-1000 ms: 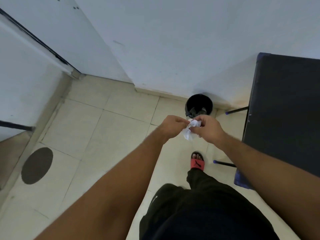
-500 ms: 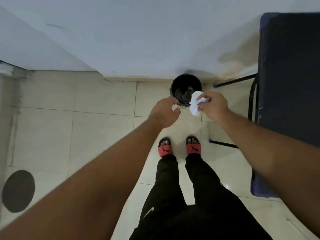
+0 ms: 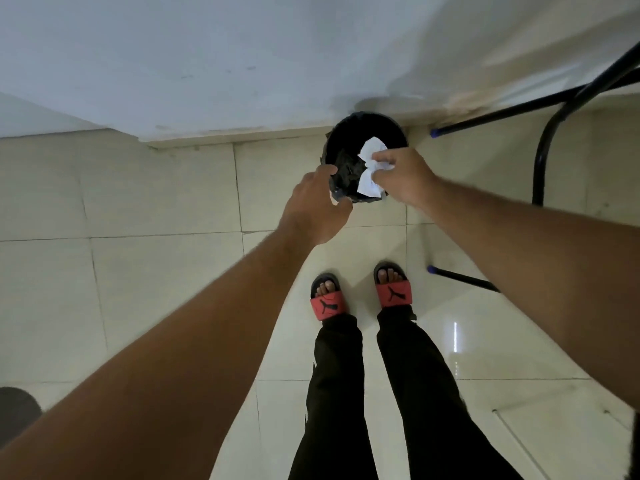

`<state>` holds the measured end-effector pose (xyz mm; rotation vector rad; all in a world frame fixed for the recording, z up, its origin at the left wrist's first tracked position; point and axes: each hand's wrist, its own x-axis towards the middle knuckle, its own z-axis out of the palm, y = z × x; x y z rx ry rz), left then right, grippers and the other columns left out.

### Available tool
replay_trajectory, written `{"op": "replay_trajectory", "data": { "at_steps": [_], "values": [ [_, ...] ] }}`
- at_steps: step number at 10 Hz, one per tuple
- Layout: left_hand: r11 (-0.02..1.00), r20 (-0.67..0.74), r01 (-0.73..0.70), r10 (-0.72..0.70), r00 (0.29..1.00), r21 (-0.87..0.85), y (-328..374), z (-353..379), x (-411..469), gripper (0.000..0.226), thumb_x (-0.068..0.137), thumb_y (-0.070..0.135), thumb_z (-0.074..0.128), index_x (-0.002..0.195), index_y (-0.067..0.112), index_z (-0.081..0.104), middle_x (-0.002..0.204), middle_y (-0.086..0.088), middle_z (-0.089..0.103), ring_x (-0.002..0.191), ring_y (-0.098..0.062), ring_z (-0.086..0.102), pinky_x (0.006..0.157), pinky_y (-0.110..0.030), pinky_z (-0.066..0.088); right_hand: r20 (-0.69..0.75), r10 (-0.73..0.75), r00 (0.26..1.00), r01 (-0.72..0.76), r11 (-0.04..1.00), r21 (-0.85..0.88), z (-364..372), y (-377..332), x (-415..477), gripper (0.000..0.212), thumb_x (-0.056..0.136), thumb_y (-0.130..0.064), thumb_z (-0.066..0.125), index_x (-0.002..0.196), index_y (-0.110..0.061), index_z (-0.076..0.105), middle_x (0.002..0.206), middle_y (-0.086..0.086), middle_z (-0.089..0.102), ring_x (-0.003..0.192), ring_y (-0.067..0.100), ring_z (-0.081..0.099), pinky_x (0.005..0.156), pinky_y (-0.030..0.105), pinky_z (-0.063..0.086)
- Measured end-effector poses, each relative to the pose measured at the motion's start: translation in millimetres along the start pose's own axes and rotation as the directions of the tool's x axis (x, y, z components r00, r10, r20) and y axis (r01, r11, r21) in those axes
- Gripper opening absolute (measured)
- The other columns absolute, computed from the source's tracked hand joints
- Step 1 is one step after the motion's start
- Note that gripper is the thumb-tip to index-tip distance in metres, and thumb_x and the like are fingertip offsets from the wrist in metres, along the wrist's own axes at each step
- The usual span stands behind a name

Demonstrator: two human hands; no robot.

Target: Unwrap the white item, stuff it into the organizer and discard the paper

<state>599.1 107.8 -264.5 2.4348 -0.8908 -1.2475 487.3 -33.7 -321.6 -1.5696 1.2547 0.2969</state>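
Note:
A crumpled sheet of white paper (image 3: 370,166) hangs over the mouth of a round black bin (image 3: 346,140) that stands on the floor against the wall. My right hand (image 3: 405,180) is pinched shut on the paper, just above the bin's right half. My left hand (image 3: 317,207) hovers at the bin's near left rim, fingers curled, touching the black liner bag (image 3: 341,187); whether it grips the liner is unclear. The white item and the organizer are out of view.
Pale floor tiles (image 3: 156,271) meet a white wall (image 3: 242,64). Black metal table legs (image 3: 540,140) with blue caps stand right of the bin. My feet in red slides (image 3: 327,303) are planted just short of the bin.
I have stepped up to the bin. My hands have come apart: the right now holds the paper alone over the bin, and the left has dropped to the bin's rim.

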Motion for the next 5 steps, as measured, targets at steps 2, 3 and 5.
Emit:
{"op": "replay_trajectory", "data": {
  "at_steps": [2, 3, 5],
  "values": [
    [0.995, 0.061, -0.026, 0.020, 0.998, 0.096, -33.7, 32.0, 30.6, 0.064, 0.095, 0.032, 0.059, 0.153, 0.024, 0.033, 0.154, -0.004, 0.041, 0.138, -0.024, 0.042, 0.102, -0.031, 0.037, 0.054, -0.014, 0.998, 0.016, 0.999, -0.042, 24.1, 28.3, 66.1, 0.055, 0.096, -0.015, 0.061, 0.148, -0.019, 0.047, 0.158, 0.007, 0.038, 0.141, 0.024, 0.040, 0.100, 0.020, 0.034],
    [0.993, 0.046, -0.045, 0.040, 0.998, 0.111, -34.3, 32.8, 45.0, 0.065, 0.094, 0.032, 0.060, 0.152, 0.023, 0.034, 0.152, -0.005, 0.044, 0.137, -0.026, 0.043, 0.106, -0.036, 0.039, 0.038, -0.015, 0.999, 0.016, 0.999, -0.032, 26.8, 34.3, 73.3, 0.055, 0.093, -0.014, 0.063, 0.146, -0.022, 0.049, 0.153, 0.005, 0.043, 0.136, 0.024, 0.044, 0.099, 0.022, 0.038],
    [0.997, 0.007, -0.024, 0.024, 1.000, 0.074, -19.5, 24.0, 50.8, 0.067, 0.093, 0.033, 0.061, 0.153, 0.022, 0.034, 0.152, -0.006, 0.041, 0.139, -0.026, 0.038, 0.107, -0.037, 0.038, 0.019, -0.063, 0.998, 0.064, 0.997, -0.041, 33.1, 30.2, 55.2, 0.059, 0.091, -0.023, 0.067, 0.146, -0.022, 0.046, 0.150, 0.003, 0.047, 0.136, 0.022, 0.046, 0.108, 0.027, 0.039]
  ]
}}
